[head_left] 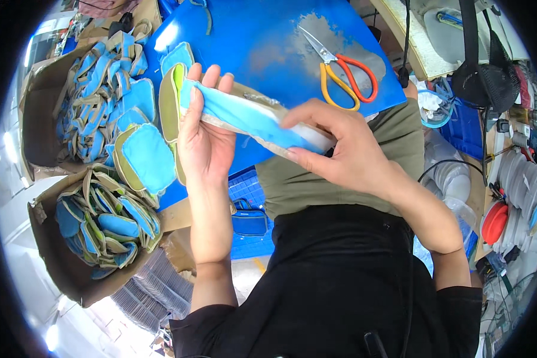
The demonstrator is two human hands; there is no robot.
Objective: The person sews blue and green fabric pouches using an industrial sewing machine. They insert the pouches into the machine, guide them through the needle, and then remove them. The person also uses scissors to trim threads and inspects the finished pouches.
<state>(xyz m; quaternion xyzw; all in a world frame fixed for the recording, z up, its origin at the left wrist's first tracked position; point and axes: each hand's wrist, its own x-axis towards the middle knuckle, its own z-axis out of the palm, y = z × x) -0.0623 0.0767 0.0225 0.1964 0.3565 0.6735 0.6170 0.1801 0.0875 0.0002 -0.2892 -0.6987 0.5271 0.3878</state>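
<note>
My left hand (206,137), palm up with fingers partly curled, holds one end of a long blue, white and tan fabric piece (248,119), thumb on top. My right hand (343,140) grips the piece's other end between thumb and fingers, slightly blurred. Olive and blue padded pieces (170,113) lie just left of my left hand. Scissors (352,83) with orange and yellow handles lie open on the blue work surface (215,45), beyond my right hand.
Two cardboard boxes (42,131) (53,250) at left hold blue and tan fabric pieces. Stacked grey sheets (155,286) sit below them. At right are a machine edge (426,36), black straps, cables, blue bins (450,128) and stacked discs (519,191). My lap is beneath my hands.
</note>
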